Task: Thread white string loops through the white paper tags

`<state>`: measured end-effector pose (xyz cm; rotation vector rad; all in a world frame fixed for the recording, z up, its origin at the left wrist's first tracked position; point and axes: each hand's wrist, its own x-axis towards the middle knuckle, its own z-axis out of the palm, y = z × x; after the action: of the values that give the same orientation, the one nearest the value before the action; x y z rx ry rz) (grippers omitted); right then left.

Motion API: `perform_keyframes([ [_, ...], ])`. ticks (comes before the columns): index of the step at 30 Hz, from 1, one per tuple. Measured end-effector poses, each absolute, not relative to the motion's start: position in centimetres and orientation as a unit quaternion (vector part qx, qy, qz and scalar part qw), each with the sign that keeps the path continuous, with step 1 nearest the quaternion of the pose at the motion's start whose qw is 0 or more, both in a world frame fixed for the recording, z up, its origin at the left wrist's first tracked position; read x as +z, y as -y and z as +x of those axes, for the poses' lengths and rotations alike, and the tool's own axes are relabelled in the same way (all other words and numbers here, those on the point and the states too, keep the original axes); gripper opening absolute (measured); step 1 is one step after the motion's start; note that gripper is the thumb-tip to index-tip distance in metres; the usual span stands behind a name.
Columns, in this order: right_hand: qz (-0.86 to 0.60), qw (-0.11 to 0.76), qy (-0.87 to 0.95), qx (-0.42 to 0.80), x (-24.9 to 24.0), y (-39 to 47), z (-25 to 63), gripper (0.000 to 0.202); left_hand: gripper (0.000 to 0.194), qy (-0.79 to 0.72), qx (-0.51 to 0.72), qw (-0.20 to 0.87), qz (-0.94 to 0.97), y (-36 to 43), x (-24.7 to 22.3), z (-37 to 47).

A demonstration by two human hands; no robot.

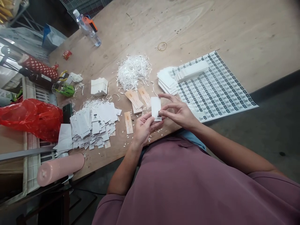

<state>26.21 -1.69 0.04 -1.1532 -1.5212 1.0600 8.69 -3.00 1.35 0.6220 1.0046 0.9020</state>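
A small white card (pixel 156 105) is pinched between the thumb and fingers of my left hand (pixel 144 127), near the table's front edge. My right hand (pixel 179 111) touches the card's right side, its thumb and a finger at a small dark mark near the lower edge. Just beyond the hands lie orange-and-white cards (pixel 134 99), and a single one (pixel 128 122) rests to the left. The sheet of printed labels (pixel 220 84) is on the right, with a stack of white strips (pixel 192 70) on it. White cards (pixel 167 79) sit beside the sheet.
A heap of white strings (pixel 133 72) lies mid-table. Left are a pile of tagged white cards (pixel 93 125), a white card stack (pixel 99 86), a red plastic bag (pixel 32 118) and a pink bottle (pixel 61 168). A clear water bottle (pixel 86 28) lies at the back.
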Motion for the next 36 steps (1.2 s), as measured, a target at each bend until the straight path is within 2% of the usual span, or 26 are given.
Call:
perform_keyframes([
  [18,-0.514,0.432,0.646,0.364,-1.8,1.0,25.0,0.006,0.025,-0.464,0.415,0.721,0.303,3.3,1.6,8.6],
  [36,-0.515,0.44,0.666,0.313,-1.9,1.1,24.0,0.007,0.022,-0.457,0.44,0.711,0.302,3.4,1.3,8.3],
])
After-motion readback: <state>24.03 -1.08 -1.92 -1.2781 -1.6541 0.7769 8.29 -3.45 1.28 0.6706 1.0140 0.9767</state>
